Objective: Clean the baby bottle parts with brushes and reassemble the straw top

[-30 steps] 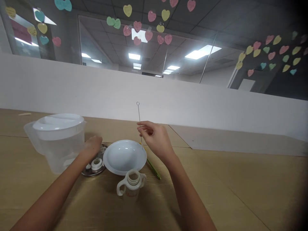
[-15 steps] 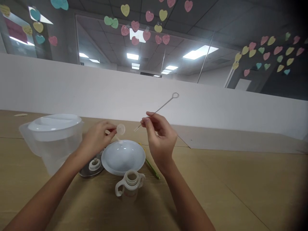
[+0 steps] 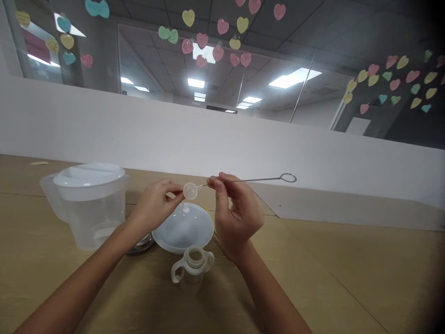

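Observation:
My left hand point(image 3: 158, 202) pinches a translucent round piece point(image 3: 190, 190), shaped like the silicone straw top of a baby cup. A white knob point(image 3: 186, 210) shows below it, over the bowl. My right hand point(image 3: 238, 208) is closed on a thin straw-cleaning brush point(image 3: 262, 179) of twisted wire, its loop handle pointing right. The brush's narrow tip meets the round piece's right edge; how far inside it is, I cannot tell. Under both hands sits a pale blue-white bowl point(image 3: 181, 232). In front of it stands an open two-handled baby bottle point(image 3: 194, 264).
A clear plastic pitcher point(image 3: 95, 204) with a white lid stands at the left. A dark metal tray point(image 3: 141, 248) lies partly behind my left forearm. A low white wall point(image 3: 208, 139) runs along the table's back, with glass and heart-shaped notes above it.
The brush has swung from slanting upward to nearly level, and its tip has come to the round piece. My left hand has moved right, closer to my right hand. The view has shifted slightly.

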### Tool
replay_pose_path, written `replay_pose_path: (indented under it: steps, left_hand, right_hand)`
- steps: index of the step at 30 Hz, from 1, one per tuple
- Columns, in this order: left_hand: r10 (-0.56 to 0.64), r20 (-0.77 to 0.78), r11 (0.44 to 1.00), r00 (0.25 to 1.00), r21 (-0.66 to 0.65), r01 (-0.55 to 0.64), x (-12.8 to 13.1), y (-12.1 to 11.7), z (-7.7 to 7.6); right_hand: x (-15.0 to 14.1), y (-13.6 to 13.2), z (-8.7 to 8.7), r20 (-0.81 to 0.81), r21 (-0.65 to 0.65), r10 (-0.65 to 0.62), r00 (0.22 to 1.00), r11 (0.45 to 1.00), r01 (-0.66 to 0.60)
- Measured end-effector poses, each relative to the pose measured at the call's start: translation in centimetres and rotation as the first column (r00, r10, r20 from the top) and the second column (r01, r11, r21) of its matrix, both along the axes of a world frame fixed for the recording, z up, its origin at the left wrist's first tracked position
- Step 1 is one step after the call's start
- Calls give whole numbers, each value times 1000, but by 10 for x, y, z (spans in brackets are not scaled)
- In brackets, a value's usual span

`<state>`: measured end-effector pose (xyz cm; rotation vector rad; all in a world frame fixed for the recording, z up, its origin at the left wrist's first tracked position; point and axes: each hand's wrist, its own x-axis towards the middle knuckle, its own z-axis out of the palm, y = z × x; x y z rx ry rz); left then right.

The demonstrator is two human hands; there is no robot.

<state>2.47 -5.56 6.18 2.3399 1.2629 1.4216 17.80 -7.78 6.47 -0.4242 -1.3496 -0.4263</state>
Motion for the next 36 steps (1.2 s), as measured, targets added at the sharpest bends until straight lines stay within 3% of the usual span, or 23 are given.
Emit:
replay_pose_path:
  steps: [4,11,24,30,36]
  left_hand:
    - [-14,-3,1000,1000,-4,14,1,-4,1]
    - [-6,-42,1000,999,7,7,0,-5,0]
    - [19,-13,1000,1000,10,-19,-3,-12,4]
    - [19,-39,1000,999,19,-18,-4,-10,5]
    - [-6,-21,1000,1000,14,7,-3,-11,7]
  right_hand:
    - [-5,1,-3,55,-55,27,998,998,-24]
    - [-8,0,-6,1,-77,122,993,990,-121]
    - [-3,-1,-2,7,-24,2,1000,1000,-2]
    - [-5,-5,0,-84,-175,255,963,948,-266]
    - [-3,-4,1,-84,-122,218,972,966,-227]
